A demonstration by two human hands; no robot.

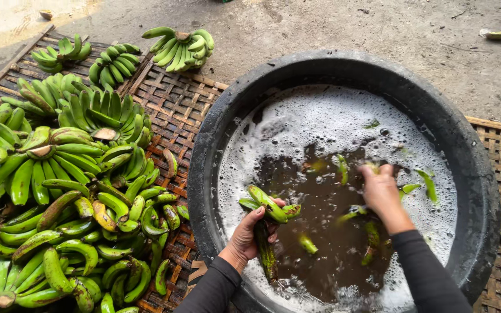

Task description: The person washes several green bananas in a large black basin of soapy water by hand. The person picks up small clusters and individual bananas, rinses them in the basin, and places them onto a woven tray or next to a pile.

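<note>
Bananas are mid-wash: the left hand (254,230) grips a green banana bunch (268,208) at the near edge of the black basin (215,145); the right hand (380,190) dips closed into foamy water (320,122), its hold unclear. Rinsing seems next.

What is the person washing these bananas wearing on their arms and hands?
Both arms are covered by snug, dark grey long sleeves ending at the wrists. The left hand and right hand are bare: no gloves, and no rings, watch or bracelets that I can see.
</note>
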